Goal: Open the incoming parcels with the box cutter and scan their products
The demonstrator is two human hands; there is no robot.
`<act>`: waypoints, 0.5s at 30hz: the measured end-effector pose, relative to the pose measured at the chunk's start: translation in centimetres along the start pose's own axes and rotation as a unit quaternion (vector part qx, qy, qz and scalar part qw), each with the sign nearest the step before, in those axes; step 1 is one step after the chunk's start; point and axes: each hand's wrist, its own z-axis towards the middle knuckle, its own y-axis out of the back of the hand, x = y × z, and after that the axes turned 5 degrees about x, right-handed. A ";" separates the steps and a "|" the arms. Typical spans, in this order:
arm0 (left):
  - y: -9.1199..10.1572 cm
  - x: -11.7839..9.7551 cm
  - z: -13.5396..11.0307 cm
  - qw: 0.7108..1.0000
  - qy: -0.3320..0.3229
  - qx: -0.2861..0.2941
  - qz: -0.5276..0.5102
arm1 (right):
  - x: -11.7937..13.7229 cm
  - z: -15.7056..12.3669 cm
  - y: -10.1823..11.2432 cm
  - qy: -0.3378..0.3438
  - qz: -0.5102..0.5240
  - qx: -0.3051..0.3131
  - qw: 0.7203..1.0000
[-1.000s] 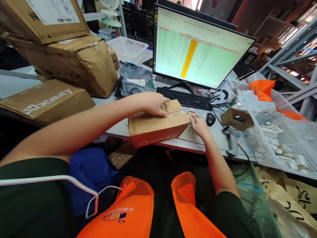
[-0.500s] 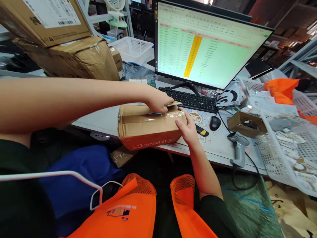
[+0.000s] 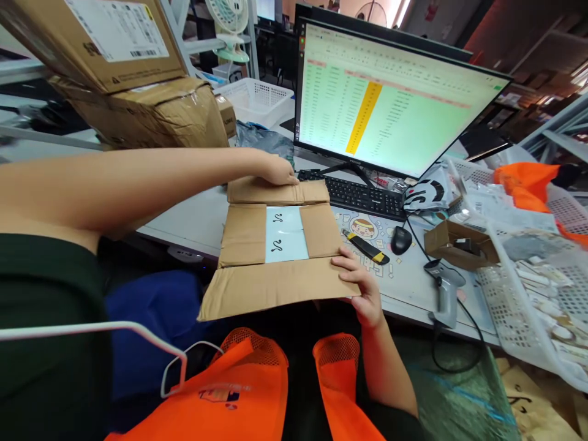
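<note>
A cardboard box (image 3: 243, 236) sits at the desk's front edge, its two long flaps folded outward. Between its two short inner flaps shows a light blue surface (image 3: 287, 236) with black squiggle marks. My left hand (image 3: 278, 169) is closed on the far flap, the fingertips partly hidden behind it. At the near right corner my right hand (image 3: 361, 282) grips the near flap, fingers on top and thumb beneath. A black and yellow box cutter (image 3: 367, 248) lies on the desk mat just right of the box.
Behind the box stand a keyboard (image 3: 362, 197) and a monitor (image 3: 390, 98). To the right are a mouse (image 3: 401, 240), a small open carton (image 3: 459, 245), a barcode scanner (image 3: 444, 291) and a white basket (image 3: 505, 306). Large cartons (image 3: 151, 113) are stacked at the left.
The box's long flaps have been opened outward, uncovering the inner flaps and the light blue surface. My left hand moved left to the far flap; my right hand moved down to the near flap.
</note>
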 end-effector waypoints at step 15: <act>-6.3 -2.3 -17.7 0.938 -0.325 -0.064 -0.102 | 2.3 15.5 3.4 -0.107 -0.183 0.319 0.924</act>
